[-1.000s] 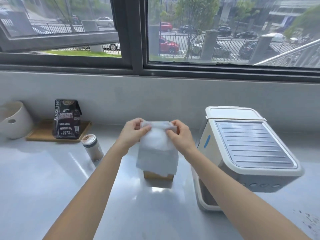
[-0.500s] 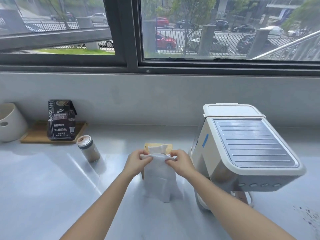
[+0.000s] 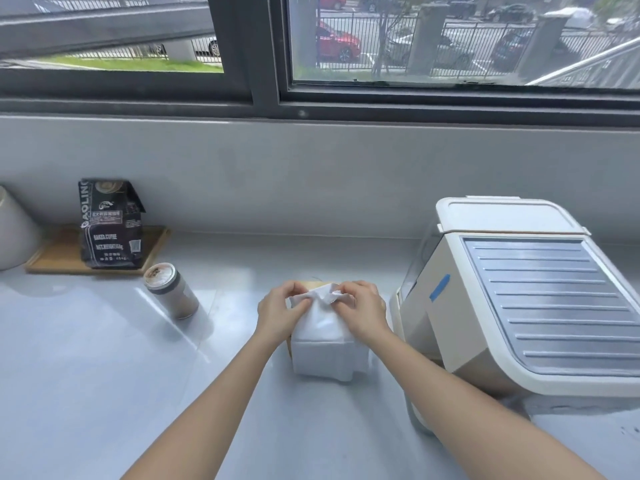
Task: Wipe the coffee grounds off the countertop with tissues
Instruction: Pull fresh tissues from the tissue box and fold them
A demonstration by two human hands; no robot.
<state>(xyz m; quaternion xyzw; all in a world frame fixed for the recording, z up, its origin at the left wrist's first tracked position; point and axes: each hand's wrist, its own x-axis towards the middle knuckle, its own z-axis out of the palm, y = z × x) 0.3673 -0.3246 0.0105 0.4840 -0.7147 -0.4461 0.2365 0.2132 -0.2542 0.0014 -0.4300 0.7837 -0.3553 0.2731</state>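
Observation:
A white tissue [image 3: 327,344] hangs folded in front of a wooden tissue box [image 3: 313,285], which it mostly hides. My left hand [image 3: 280,311] pinches the tissue's top left corner and my right hand [image 3: 360,311] pinches its top right, both just above the box at the counter's middle. A few dark coffee grounds [image 3: 627,429] speckle the grey countertop [image 3: 104,375] at the far right edge, beside the machine's base.
A cream coffee machine [image 3: 512,306] stands close on the right of my hands. To the left lie a small jar [image 3: 171,291] on its side, a black coffee bag [image 3: 110,225] on a wooden tray [image 3: 55,258], and a white pot [image 3: 14,233].
Both hands lowered the tissue from chest height down onto the box and bunched its top edge together. The view tilted downward.

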